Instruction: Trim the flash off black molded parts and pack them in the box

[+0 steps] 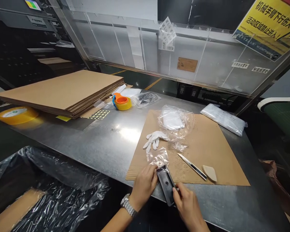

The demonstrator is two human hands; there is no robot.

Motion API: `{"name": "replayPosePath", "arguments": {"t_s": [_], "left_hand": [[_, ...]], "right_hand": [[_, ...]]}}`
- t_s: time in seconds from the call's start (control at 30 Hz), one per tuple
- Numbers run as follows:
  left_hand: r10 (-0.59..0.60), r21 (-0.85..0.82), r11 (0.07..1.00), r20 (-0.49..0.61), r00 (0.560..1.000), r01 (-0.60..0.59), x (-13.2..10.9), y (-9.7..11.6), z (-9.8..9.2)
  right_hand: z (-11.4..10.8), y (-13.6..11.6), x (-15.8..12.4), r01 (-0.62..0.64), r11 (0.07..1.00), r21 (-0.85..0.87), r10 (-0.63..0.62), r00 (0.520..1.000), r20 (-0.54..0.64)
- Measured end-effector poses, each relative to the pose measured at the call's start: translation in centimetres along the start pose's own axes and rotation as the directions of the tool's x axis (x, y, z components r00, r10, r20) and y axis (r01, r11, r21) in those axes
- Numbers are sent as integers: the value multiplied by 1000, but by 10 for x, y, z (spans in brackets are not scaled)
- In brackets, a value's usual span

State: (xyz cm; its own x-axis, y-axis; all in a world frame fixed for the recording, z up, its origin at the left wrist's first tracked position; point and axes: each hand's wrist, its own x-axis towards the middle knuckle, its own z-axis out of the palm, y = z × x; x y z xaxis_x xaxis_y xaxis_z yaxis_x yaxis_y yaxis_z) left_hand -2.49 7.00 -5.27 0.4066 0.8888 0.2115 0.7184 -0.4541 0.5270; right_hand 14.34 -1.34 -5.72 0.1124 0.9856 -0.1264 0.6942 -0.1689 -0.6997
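Both my hands hold a dark grey oblong plastic part (166, 184) at the near edge of the steel table (106, 141). My left hand (143, 185), with a metal watch on its wrist, grips the part's far left end, where a small clear plastic bag (157, 157) lies against it. My right hand (187, 203) pinches the part's near right side. The part rests on the front edge of a brown cardboard sheet (207, 145).
A utility knife (192, 166) and a beige wedge (209, 172) lie on the cardboard, right of my hands. Farther back are a white glove (155, 139), crumpled clear bags (175, 124), a tape dispenser (122, 102), stacked cardboard (62, 91), a tape roll (16, 115) and a clear guard wall (203, 61).
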Motion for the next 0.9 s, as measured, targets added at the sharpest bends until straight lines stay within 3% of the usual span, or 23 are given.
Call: {"name": "replayPosePath", "arguments": {"t_s": [0.2,0.37,0.57,0.7,0.8,0.87,0.9], "left_hand": [[171,137,976,-16,985,-167,-12,25,0],[199,221,959,-87,976,-176,-7,31,-14],[294,148,946,-28,955,-287,8,57,-30],[184,142,971,64,981,-192,29,66,-49],[190,33,980,107,976,-195,44,73,-64],[226,-78,972,85,970,-220,51,83,-73],[241,-136,964,69,968,-230,54,90,-76]], "right_hand": [[1,-13,7,117,983,-138,-119,993,-9],[-22,-26,21,63,978,-200,-76,995,-59],[-58,-50,35,146,946,-289,-156,988,-15],[-95,-58,42,190,960,-207,-193,981,5],[-123,-60,39,232,968,-98,-229,972,45],[-137,-56,32,229,972,58,-233,968,90],[-142,-52,29,181,959,220,-204,975,87]]}}
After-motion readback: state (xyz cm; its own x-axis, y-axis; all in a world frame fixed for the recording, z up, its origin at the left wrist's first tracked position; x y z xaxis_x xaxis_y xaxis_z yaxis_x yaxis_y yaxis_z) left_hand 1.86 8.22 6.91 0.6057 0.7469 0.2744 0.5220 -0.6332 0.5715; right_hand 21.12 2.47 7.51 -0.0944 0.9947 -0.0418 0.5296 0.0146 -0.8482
